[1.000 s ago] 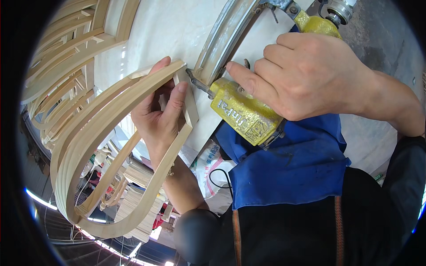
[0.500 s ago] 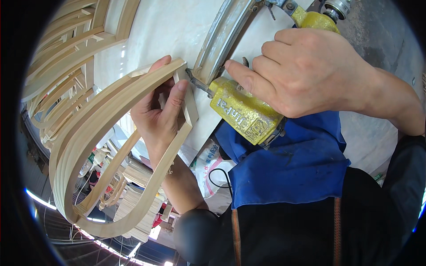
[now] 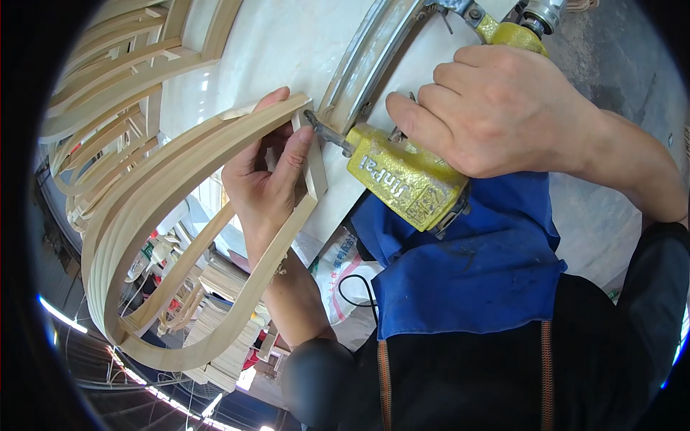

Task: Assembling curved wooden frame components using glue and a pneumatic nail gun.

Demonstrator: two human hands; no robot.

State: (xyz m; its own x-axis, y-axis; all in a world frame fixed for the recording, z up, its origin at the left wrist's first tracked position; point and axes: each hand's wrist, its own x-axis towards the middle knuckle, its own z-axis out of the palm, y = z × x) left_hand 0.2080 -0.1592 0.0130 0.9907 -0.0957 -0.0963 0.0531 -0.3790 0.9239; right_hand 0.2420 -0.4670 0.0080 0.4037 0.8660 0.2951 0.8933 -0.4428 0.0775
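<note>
My left hand (image 3: 269, 169) is closed around one end of a curved pale wooden frame (image 3: 167, 169), its thumb pressing on the short crosspiece (image 3: 314, 169). The frame loops down toward the lower left, with several bent strips side by side. In my right hand (image 3: 496, 108) is a yellow pneumatic nail gun (image 3: 406, 176), gripped round its body with the knuckles upward. Its dark metal nose (image 3: 323, 131) meets or nearly meets the corner where crosspiece and curved strip join; whether they touch, I cannot tell. A long metal magazine (image 3: 370, 61) runs up from the nose.
Many similar bent wooden frames (image 3: 108, 86) stand stacked at the upper left on a pale work surface (image 3: 251, 43). An air hose fitting (image 3: 543, 14) sits at the tool's far end. Below lie a blue apron (image 3: 460, 273), a printed white sack (image 3: 341, 266) and stacked wood pieces (image 3: 223, 323).
The frame's held end, my left hand and the nail gun's nose have shifted slightly right and down together. My right index finger has moved a little right, along the tool.
</note>
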